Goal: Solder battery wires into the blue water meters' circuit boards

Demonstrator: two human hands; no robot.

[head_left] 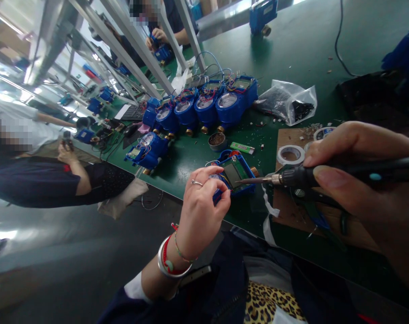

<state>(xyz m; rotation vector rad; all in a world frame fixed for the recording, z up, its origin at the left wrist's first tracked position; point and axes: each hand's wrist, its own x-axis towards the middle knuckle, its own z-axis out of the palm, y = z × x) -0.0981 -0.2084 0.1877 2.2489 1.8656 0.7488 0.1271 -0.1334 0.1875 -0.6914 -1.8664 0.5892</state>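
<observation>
In front of me lies an opened blue meter (251, 171) with a green circuit board and a grey display (232, 174). My right hand (356, 175) is closed around the black handle of a soldering iron (294, 177), and the iron's thin tip points left over the board by the display. Whether the tip touches the board I cannot tell. At the meter's left side, my left hand (202, 202) is closed with thumb and forefinger pinched together. What sits between those fingertips is too small or hidden to make out.
Several blue meters (229, 108) with loose wires stand in a row behind, with another meter (148, 148) to the left. Nearby are a small round tin (217, 141), a green-and-white strip (242, 148), a tape roll (290, 155), a plastic bag (288, 101) and pliers (317, 216). Co-workers sit beyond.
</observation>
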